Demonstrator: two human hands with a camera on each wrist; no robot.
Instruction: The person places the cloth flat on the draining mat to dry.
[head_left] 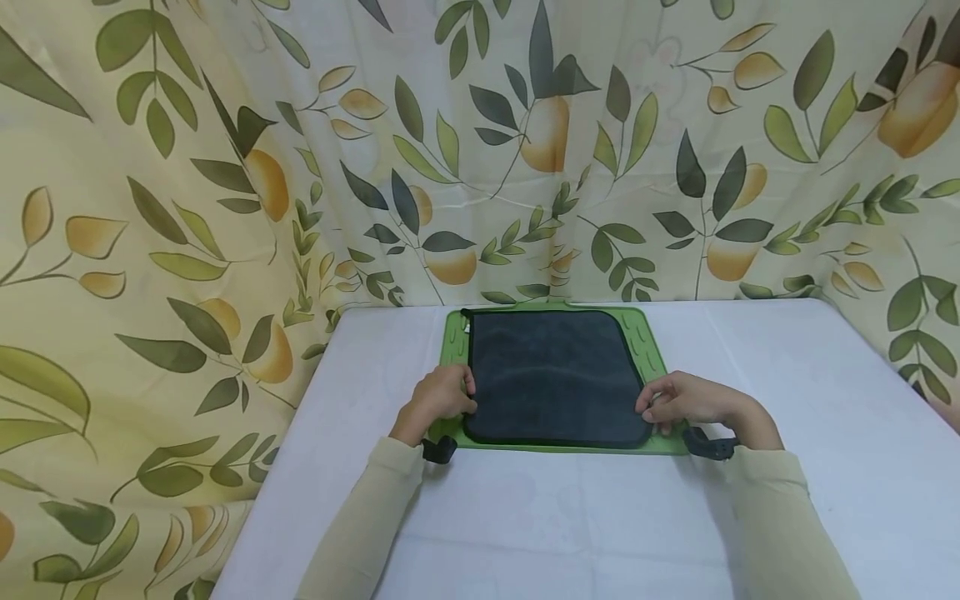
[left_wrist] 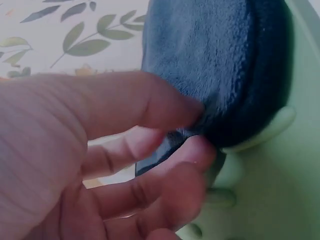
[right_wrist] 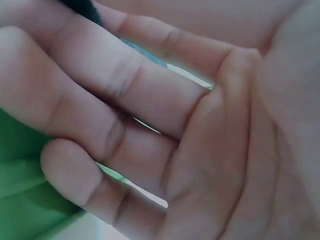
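A dark grey plush cloth [head_left: 555, 375] with a black stitched edge lies spread over a green plastic board [head_left: 648, 342]. My left hand [head_left: 444, 392] pinches the cloth's left edge near the lower corner. In the left wrist view, the thumb and a fingertip of this hand [left_wrist: 135, 135] close on the fuzzy cloth [left_wrist: 210, 55], just above the green board [left_wrist: 280, 190]. On the opposite side my right hand [head_left: 693, 398] pinches the cloth's right edge between thumb and forefinger. The right wrist view shows its curled fingers [right_wrist: 100, 100], which mostly hide the cloth.
The board lies at the far side of a white-covered table [head_left: 517, 525]. A leaf-patterned curtain [head_left: 480, 167] hangs right behind it and along the left. Black straps [head_left: 708, 444] circle both wrists. A small white tag [head_left: 467, 325] sits at the cloth's upper left corner.
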